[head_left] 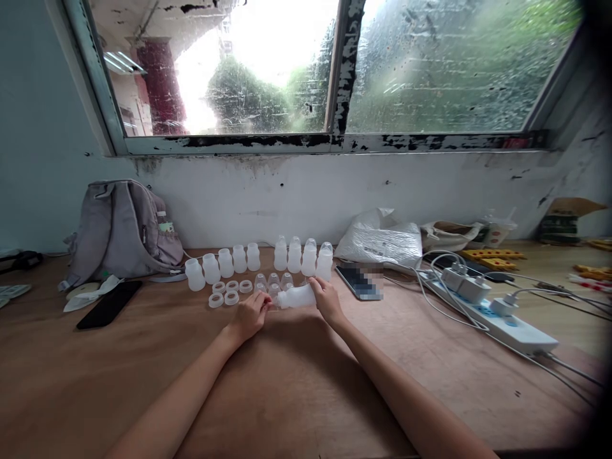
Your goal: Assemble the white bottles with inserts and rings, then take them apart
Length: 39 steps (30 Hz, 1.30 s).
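A frosted white baby bottle [297,296] lies on its side just above the table, its neck pointing left. My right hand [327,299] is closed around its base end. At the neck end, my left hand [251,315] has its fingers pinched together beside a small clear piece, too small to make out. Behind my hands stand several clear bottle caps [273,280]. White collar rings [231,298] lie in a group to their left. Farther back, open bottles [211,269] stand in a row at left, and capped bottles [295,256] stand at right.
A grey backpack [112,233] leans on the wall at left, with a black phone [109,305] in front. To the right are another phone [356,282], a silver bag [382,241] and a power strip [502,322] with plugs and trailing white cables.
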{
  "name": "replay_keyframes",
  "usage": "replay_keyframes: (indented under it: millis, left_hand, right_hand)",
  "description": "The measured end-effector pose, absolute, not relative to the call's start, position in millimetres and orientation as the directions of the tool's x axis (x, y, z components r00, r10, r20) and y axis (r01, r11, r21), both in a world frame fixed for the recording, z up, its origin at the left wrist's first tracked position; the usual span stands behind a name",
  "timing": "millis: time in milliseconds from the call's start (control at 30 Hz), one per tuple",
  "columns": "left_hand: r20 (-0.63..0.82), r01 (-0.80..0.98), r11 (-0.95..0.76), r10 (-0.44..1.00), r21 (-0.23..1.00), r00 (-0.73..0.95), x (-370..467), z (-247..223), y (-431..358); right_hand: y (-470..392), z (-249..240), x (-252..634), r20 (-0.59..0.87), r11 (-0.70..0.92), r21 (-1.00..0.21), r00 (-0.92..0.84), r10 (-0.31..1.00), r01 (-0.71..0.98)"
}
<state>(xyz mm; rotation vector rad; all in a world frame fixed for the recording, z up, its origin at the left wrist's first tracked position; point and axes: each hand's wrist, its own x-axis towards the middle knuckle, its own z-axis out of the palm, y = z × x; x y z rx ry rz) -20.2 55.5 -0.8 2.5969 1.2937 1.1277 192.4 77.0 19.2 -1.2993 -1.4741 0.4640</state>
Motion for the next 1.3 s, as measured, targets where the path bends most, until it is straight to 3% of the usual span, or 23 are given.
replay_keyframes:
  millis: [167,433,600,733,867,1000,1300]
  left_hand:
    - [0.601,0.783,-0.571,0.723,0.245,0.339,-19.9,-3.1,57.8]
    - [0.608,0.806,-0.487,0.766,0.337,0.209,-23.7,1.1,56.2]
    - [0.584,0.780,-0.544,0.756,0.310,0.295,-21.7,-1.3,55.3]
    - [0.580,0.742,-0.593,0.738,0.313,0.345,-16.2,-0.9,52.3]
    - [0.654,0.690,-0.567,0.735,0.449,0.178,-3.5,16.5,50.4]
    - [0.691,0.593,-0.618,0.710,0.516,0.138,12.9,43.8,60.7]
    - [0.593,0.611,-0.625,0.749,0.485,0.295,19.0,88.1,88.9]
  right_hand:
    - [76.7,17.2,190.5,0.409,0.319,-0.848,0.140,0.902,0.424]
    - [80.3,16.8,195.1,0.395,0.296,-0.868,0.192,0.898,0.399]
    - [82.5,17.4,194.6,0.182,0.166,-0.983,0.256,0.949,0.080]
    - [80.5,21.4,188.4,-0.051,-0.007,-0.966,0.163,0.985,-0.260]
    - [75.8,26.9,181.8,-0.217,-0.214,-0.862,-0.046,0.975,-0.459]
    - [69.4,29.7,176.7,-0.262,-0.339,-0.797,-0.219,0.940,-0.500]
    - [64.8,31.1,171.5,-0.206,-0.315,-0.793,-0.257,0.944,-0.522]
